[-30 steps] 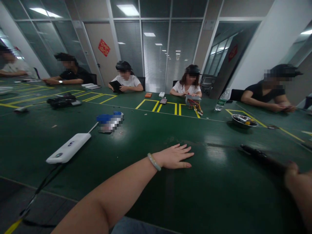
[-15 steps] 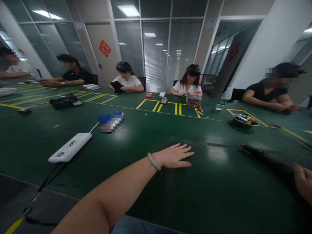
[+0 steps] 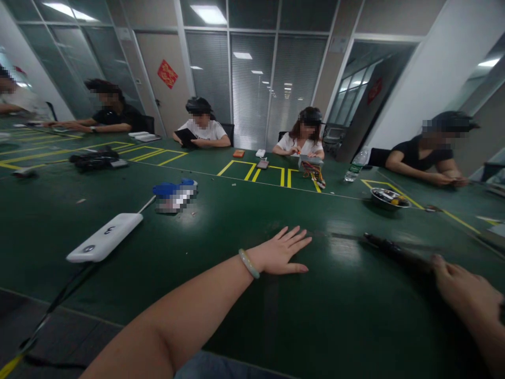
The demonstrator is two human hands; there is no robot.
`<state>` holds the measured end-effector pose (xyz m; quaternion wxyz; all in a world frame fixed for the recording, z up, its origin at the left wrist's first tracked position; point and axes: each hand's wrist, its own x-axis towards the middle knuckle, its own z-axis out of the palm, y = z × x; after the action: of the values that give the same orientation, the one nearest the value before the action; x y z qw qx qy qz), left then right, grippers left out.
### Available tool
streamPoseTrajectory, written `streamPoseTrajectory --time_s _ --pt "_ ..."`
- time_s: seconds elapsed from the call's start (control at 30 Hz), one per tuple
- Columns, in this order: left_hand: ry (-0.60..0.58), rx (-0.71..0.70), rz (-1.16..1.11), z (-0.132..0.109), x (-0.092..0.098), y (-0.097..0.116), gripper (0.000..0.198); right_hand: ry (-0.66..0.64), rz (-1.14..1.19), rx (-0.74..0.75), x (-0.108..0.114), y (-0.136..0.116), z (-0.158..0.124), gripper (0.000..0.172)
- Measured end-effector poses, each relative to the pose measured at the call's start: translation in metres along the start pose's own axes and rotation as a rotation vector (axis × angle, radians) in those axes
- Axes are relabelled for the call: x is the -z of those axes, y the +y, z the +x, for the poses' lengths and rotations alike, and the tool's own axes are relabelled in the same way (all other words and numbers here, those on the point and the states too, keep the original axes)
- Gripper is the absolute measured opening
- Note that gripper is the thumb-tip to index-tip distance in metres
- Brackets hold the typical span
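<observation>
My left hand (image 3: pixel 279 252) lies flat on the dark green table (image 3: pixel 347 321), fingers spread, holding nothing, with a pale bangle (image 3: pixel 248 263) on its wrist. At the lower right, my right hand (image 3: pixel 461 288) sits over the end of a long black rod-shaped tool (image 3: pixel 396 252) and appears to grip it. The tool lies along the tabletop, blurred, and its exact kind is hidden. A stretch of bare table separates my hands.
A white flat device (image 3: pixel 104 237) with a cable lies left of my arm. Farther off are a blurred blue object (image 3: pixel 174 196), a metal bowl (image 3: pixel 389 198), a water bottle (image 3: pixel 356 164), and a box with coloured wires (image 3: pixel 311 167). Several co-workers sit across the table.
My right hand has slid left, and the black tool has moved left with it. My left hand's fingers have spread slightly.
</observation>
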<state>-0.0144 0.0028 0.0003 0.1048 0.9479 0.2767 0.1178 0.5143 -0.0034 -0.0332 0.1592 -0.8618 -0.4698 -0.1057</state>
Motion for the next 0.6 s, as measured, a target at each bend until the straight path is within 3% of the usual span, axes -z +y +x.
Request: streamPoseTrajectory --time_s 0.1,0.23,0.37,0.5,0.6 --pt "0.076 0.025 0.039 0.002 -0.003 0.003 0.088 -0.121 -0.053 0.110 0.018 -0.079 -0.038 0.063" --pt "0.204 0.013 0.084 0.007 -0.003 0.013 0.090 -0.102 0.039 0.378 0.033 -0.185 -0.093 0.054" --pt "0.339 0.033 0.120 0.009 -0.004 0.014 0.091 -0.103 0.238 0.588 0.038 -0.273 -0.149 0.045" --pt "0.447 0.128 0.178 0.006 -0.007 0.003 0.085 -0.118 0.445 0.767 0.032 -0.332 -0.194 0.044" --pt "0.494 0.200 0.198 0.003 -0.008 -0.006 0.077 -0.153 0.589 0.852 0.027 -0.344 -0.206 0.045"
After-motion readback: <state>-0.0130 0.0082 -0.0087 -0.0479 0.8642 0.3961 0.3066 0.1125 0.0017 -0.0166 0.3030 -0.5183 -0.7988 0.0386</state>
